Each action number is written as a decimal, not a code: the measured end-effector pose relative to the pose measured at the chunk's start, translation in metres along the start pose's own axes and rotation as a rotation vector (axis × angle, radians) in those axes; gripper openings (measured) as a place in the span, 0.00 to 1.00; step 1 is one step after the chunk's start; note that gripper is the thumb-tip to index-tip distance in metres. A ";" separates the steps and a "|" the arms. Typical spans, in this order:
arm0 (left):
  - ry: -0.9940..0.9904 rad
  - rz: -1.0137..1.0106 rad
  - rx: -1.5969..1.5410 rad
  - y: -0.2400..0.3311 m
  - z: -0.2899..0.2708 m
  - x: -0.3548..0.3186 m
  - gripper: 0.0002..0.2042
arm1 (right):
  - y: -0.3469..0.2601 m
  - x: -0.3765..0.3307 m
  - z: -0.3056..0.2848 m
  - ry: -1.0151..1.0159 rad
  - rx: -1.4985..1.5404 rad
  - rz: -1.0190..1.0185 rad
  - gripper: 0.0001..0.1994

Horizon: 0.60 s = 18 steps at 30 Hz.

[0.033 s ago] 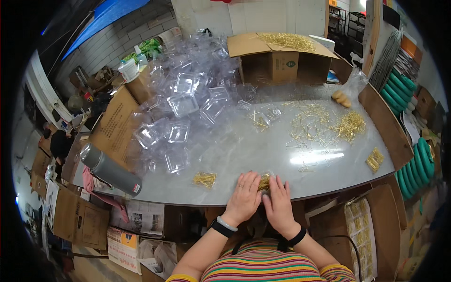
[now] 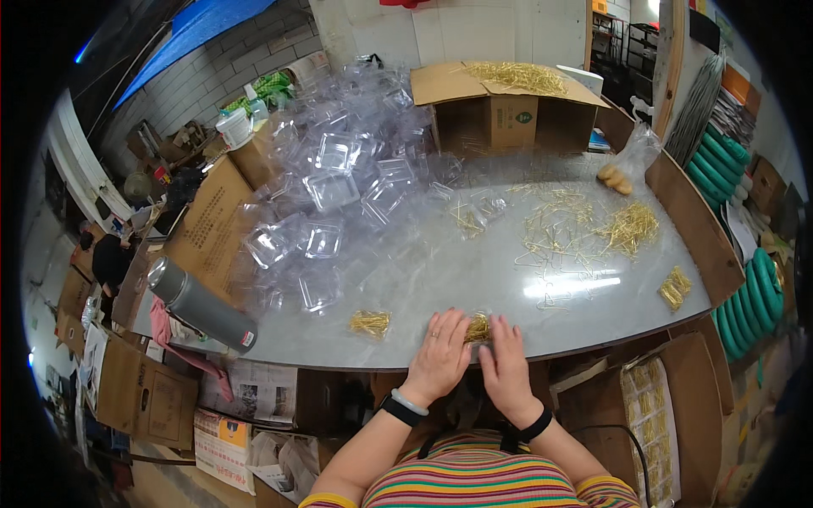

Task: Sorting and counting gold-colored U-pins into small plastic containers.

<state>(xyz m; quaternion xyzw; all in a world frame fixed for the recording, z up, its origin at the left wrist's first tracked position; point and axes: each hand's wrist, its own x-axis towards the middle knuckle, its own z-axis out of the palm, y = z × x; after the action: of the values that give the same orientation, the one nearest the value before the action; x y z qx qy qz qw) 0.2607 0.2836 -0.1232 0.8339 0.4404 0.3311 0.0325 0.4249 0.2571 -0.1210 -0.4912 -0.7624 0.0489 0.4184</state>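
Observation:
A small clear plastic pack of gold wire pins (image 2: 478, 328) lies at the table's front edge, between my two hands. My left hand (image 2: 439, 356) rests flat along the pack's left side, fingers stretched out, fingertips at its edge. On the opposite side, my right hand (image 2: 508, 368) has its fingers extended beside the pack; its fingers partly cover the right edge. A second pack of gold pins (image 2: 370, 323) sits to the left of my left hand. Another filled pack (image 2: 675, 288) lies near the table's right edge.
Clear plastic boxes (image 2: 330, 190) are heaped at the left. Loose gold pins (image 2: 631, 227) lie at the right, with more on a cardboard box (image 2: 461, 127) behind. A grey flask (image 2: 203, 305) lies at the left edge. Filled packs (image 2: 650, 423) stand in a carton below right.
My right hand has shifted slightly to the right, so more of the pack shows between my hands. My left hand stays in place.

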 end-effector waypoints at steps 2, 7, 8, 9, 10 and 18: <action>-0.006 -0.003 0.021 -0.001 0.002 -0.002 0.25 | 0.005 0.006 -0.006 0.083 0.135 0.168 0.30; -0.019 -0.006 -0.020 -0.001 0.000 0.001 0.24 | 0.024 0.031 -0.010 -0.065 0.358 0.372 0.22; -0.015 -0.005 -0.017 -0.001 0.001 0.002 0.24 | 0.026 0.030 -0.008 -0.063 0.359 0.367 0.22; -0.013 0.001 -0.015 -0.003 0.000 0.002 0.24 | 0.027 0.030 -0.006 -0.007 0.270 0.283 0.22; -0.010 0.007 -0.013 -0.003 0.000 0.002 0.24 | 0.027 0.030 -0.004 0.049 0.181 0.199 0.22; -0.012 -0.001 0.014 0.000 0.001 -0.001 0.27 | 0.018 0.018 -0.002 -0.063 0.232 0.093 0.23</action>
<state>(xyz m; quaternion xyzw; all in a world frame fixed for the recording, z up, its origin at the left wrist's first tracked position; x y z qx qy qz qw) 0.2607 0.2828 -0.1242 0.8358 0.4428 0.3232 0.0296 0.4361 0.2798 -0.1176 -0.4725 -0.7410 0.1715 0.4453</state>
